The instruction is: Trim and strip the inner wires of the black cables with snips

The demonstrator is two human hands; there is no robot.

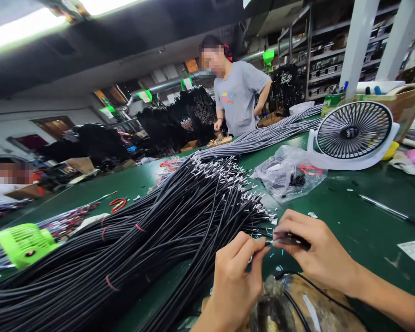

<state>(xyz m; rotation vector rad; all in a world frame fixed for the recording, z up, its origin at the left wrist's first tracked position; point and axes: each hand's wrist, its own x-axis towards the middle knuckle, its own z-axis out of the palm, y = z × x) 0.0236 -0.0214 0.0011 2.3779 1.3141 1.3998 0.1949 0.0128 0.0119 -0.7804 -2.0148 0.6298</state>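
Covering the green workbench (349, 216), black cables (152, 230) sprawl beside a white fan (354, 131).

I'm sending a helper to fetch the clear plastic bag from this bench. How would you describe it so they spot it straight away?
On the green table, look just left of the white desk fan, beyond the stripped ends of the big black cable bundle. The clear plastic bag lies crumpled there, the only see-through thing nearby, with small dark parts and a red band inside.

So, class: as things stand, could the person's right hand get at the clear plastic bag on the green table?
Probably yes. The right hand pinches a small dark part, so its grip is taken, but bare table lies between it and the plastic bag, with nothing in the way.
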